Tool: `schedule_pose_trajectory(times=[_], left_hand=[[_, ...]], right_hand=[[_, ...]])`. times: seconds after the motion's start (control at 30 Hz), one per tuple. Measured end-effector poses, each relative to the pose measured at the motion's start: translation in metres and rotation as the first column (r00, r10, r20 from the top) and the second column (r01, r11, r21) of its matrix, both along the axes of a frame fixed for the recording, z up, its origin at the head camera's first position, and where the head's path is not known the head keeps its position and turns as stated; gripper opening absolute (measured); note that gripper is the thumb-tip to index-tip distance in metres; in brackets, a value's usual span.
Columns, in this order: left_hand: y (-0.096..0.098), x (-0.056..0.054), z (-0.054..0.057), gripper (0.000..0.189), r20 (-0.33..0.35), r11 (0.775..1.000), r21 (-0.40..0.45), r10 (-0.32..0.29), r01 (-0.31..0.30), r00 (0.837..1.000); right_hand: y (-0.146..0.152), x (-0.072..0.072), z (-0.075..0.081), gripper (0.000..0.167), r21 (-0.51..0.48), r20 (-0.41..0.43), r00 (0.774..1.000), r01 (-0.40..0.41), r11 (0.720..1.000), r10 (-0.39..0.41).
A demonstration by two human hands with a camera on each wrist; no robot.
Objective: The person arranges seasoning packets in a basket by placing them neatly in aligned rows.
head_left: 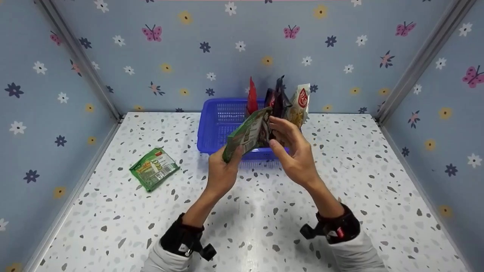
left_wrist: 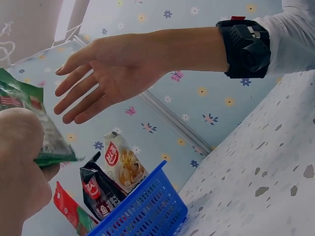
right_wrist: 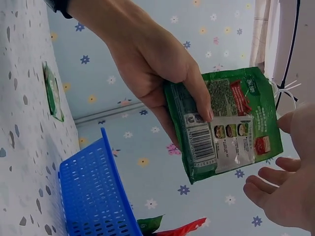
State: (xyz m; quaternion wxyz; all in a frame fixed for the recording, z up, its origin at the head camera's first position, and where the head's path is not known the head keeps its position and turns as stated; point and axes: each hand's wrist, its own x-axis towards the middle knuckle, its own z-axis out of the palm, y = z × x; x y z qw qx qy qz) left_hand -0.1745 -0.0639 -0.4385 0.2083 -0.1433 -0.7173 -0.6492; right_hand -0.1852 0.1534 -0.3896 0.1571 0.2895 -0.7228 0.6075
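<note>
My left hand point(head_left: 221, 173) pinches a green food packet point(head_left: 246, 133) by its near end, thumb across the printed back. The packet is tilted over the blue basket point(head_left: 203, 126); the right wrist view shows its barcode and small dish pictures. Beside its far end is my right hand point(head_left: 298, 158), fingers spread and slightly bent, holding nothing. In the left wrist view the right hand point(left_wrist: 123, 64) has its palm toward the packet point(left_wrist: 51, 140). Upright in the basket are a red packet point(head_left: 252, 96), a dark packet point(head_left: 280, 99) and a white packet point(head_left: 301, 104).
Another green packet point(head_left: 155, 170) lies flat on the speckled tabletop point(head_left: 124, 226), left of the basket. Flower-patterned panels point(head_left: 234, 49) enclose the table at the back and both sides. The basket stands near the back panel.
</note>
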Motion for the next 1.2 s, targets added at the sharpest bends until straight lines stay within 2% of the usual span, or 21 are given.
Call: schedule_pose_trajectory(times=[0.1,0.17,0.2,0.27,0.33,0.4,0.47,0.6,0.7,0.87,0.93,1.0,1.2], left_hand=[[0.000,0.000,-0.001,0.037,-0.062,0.999,-0.036,0.035,-0.037,0.997],[0.001,-0.002,-0.002,0.041,-0.152,0.995,-0.072,0.059,-0.071,0.987],[0.001,-0.002,-0.003,0.043,-0.205,0.991,-0.095,0.073,-0.094,0.976],[0.003,-0.003,-0.002,0.045,-0.306,0.981,-0.129,0.101,-0.147,0.947],[0.005,-0.002,-0.002,0.046,-0.391,0.965,-0.159,0.132,-0.209,0.911],[0.007,-0.001,-0.002,0.047,-0.457,0.945,-0.186,0.159,-0.269,0.875],[0.008,0.000,-0.003,0.047,-0.502,0.929,-0.203,0.171,-0.308,0.847],[0.011,0.001,-0.005,0.052,-0.567,0.904,-0.247,0.158,-0.349,0.809],[0.013,0.002,-0.008,0.058,-0.593,0.885,-0.293,0.129,-0.362,0.795],[0.014,0.004,-0.011,0.068,-0.625,0.844,-0.365,0.091,-0.393,0.775],[0.015,0.005,-0.011,0.068,-0.644,0.823,-0.386,0.082,-0.416,0.760],[0.017,0.005,-0.011,0.065,-0.670,0.798,-0.402,0.078,-0.449,0.738],[0.020,0.004,-0.012,0.054,-0.748,0.708,-0.420,0.084,-0.568,0.658]], right_hand=[[-0.004,0.005,-0.001,0.059,0.030,0.018,0.999,-0.032,0.999,0.031],[-0.007,0.008,-0.001,0.062,0.049,0.023,0.998,-0.051,0.998,0.050],[-0.008,0.010,-0.001,0.063,0.058,0.026,0.998,-0.058,0.997,0.057],[-0.010,0.013,-0.001,0.066,0.073,0.037,0.997,-0.070,0.995,0.067],[-0.012,0.017,0.000,0.069,0.091,0.054,0.996,-0.074,0.993,0.069],[-0.013,0.021,0.002,0.073,0.108,0.079,0.995,-0.077,0.991,0.069],[-0.013,0.025,0.003,0.077,0.116,0.097,0.993,-0.079,0.990,0.068],[-0.015,0.033,0.005,0.082,0.111,0.122,0.990,-0.084,0.990,0.070],[-0.016,0.036,0.005,0.077,0.094,0.146,0.987,-0.079,0.992,0.065],[-0.018,0.035,0.006,0.059,0.058,0.213,0.976,-0.060,0.996,0.047],[-0.018,0.035,0.006,0.053,0.031,0.237,0.970,-0.053,0.998,0.044],[-0.018,0.035,0.007,0.050,-0.004,0.254,0.966,-0.039,0.999,0.039],[-0.018,0.037,0.008,0.050,-0.049,0.265,0.964,-0.002,0.999,0.015]])
